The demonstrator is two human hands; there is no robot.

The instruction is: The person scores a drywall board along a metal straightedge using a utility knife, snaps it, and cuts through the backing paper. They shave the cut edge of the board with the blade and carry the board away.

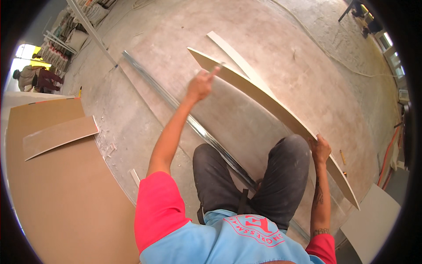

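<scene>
My right hand (321, 148) grips the long narrow plasterboard strip (267, 100), which runs diagonally on edge across my front, beside my bent right knee. My left hand (200, 86) is raised near that strip's far end, fingers closed on a small object, blurred and too small to name. A second pale strip (236, 57) lies on the concrete floor beyond the first. A shiny metal channel (204, 135) lies diagonally on the floor beneath my left forearm and between my legs.
A large brown board (57, 189) with an offcut (60, 135) lies at left. Another person (37, 79) bends near stacked sacks (77, 40) behind. A long pole (85, 26) lies upper left, a hose (323, 57) upper right. A pale board (371, 220) is at lower right.
</scene>
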